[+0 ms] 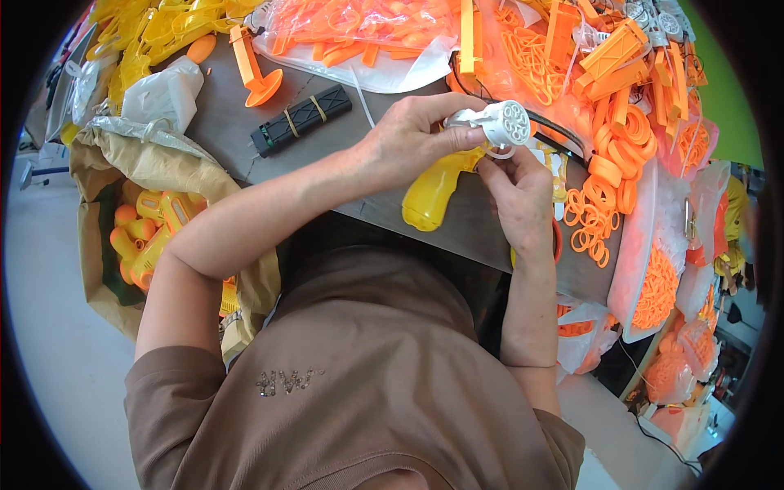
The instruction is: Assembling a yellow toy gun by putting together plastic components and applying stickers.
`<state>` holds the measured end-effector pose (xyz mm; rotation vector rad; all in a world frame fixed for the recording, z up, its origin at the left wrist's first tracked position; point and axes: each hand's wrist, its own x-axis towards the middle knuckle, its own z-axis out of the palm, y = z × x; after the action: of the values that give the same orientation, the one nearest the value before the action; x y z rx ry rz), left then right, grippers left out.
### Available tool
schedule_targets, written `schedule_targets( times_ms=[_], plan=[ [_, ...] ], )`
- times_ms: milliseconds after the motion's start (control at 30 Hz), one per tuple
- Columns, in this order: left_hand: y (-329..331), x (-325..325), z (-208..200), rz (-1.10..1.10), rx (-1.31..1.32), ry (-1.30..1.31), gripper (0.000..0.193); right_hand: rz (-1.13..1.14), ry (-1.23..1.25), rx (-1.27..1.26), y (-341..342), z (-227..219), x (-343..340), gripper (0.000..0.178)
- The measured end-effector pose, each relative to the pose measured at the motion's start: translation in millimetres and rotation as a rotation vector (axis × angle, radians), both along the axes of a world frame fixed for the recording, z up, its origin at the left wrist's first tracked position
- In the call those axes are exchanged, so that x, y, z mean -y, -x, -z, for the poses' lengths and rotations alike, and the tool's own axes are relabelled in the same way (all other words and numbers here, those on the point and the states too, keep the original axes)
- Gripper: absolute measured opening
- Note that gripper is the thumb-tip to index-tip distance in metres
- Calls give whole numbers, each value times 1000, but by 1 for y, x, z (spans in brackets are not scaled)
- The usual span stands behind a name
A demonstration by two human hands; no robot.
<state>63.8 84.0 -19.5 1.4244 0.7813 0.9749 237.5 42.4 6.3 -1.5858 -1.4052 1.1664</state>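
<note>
In the head view, joining the pieces calls for gentle, square support of the white round-faced part (508, 124), atop the yellow handle (430, 194); the left hand (412, 137) pinches that part above the handle, while the right hand (523, 200) curls right of the handle, its hold unclear

Left hand (408, 135) grips white, round-faced plastic part (508, 124) at top of translucent yellow plastic handle-shaped shell (429, 196). Right hand (520, 192): fingertips just below part; exact contact hidden. On grey counter (486, 233): black oblong block (290, 131) with two tan bands, left; heaped orange plastic rings (604, 171), right.
</note>
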Motion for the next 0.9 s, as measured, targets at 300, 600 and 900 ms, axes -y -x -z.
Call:
schedule_targets(
  times_ms=[300,600,900],
  plan=[
    [-5,2,-25,35,20,106,35,137,-111,-271,6,9,4,9],
    [-12,-6,-21,19,29,6,36,61,-123,16,-3,5,-4,5],
    [-13,3,-5,0,39,66,38,148,-235,-28,4,33,10,6]
  ],
)
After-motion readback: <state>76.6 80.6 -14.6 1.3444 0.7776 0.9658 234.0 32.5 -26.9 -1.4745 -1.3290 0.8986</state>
